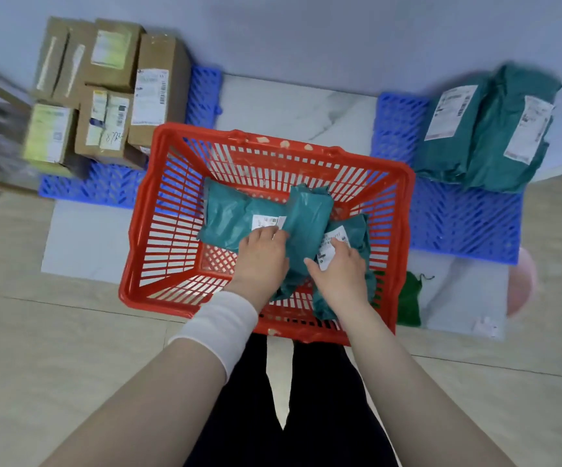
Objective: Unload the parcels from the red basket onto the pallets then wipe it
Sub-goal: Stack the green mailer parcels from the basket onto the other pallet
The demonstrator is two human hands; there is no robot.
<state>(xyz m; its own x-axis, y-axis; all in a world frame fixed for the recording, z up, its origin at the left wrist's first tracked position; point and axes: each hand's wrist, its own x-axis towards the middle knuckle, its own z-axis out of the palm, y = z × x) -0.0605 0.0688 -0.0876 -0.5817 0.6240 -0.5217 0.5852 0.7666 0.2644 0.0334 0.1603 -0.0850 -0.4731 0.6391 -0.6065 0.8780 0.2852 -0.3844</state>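
Observation:
A red plastic basket [158,230] stands on the floor before me, holding three teal mailer bags. One flat bag [232,217] lies at the left, a narrow one [308,217] stands tilted in the middle, and a third [357,230] lies at the right. My left hand [261,256] rests on the flat bag with its fingers against the middle one. My right hand [338,269] lies with spread fingers on the right bag's white label, beside the middle bag. Both hands are inside the basket.
A blue pallet [104,187] at the back left carries several cardboard boxes [104,119]. A blue pallet [464,227] at the right carries two teal bags [485,129]. A green cloth [409,301] lies right of the basket. A pink round object [522,281] sits at the right edge.

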